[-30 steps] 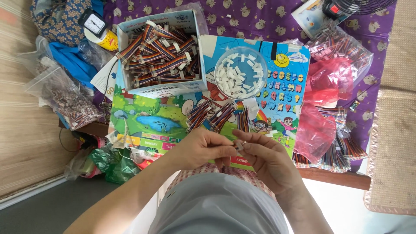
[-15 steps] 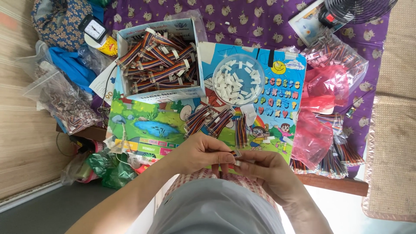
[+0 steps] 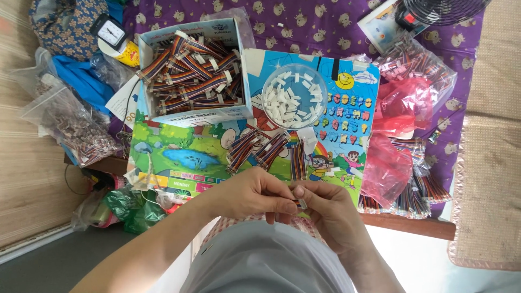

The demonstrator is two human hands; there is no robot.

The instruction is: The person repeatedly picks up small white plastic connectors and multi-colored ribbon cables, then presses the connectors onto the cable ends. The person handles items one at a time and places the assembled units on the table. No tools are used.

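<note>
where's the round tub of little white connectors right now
In the head view the round clear tub of white connectors sits upper centre on the colourful picture board, just right of the cardboard box of rainbow ribbon cables and beyond both hands.

Both forearms bare, rising from the lower frame and converging near the middle. Left hand (image 3: 251, 192) knuckles-up, palm turned down, fingers curled and drawn together at the tips. Right hand (image 3: 330, 212) angled in from the right, back of the hand toward the camera, thumb and forefinger pinched closed (tips meeting those of the left). Wrists fairly straight, left forearm running long and diagonal from the lower left, right forearm shorter and steeper. Hands touching at the fingertips.
</note>
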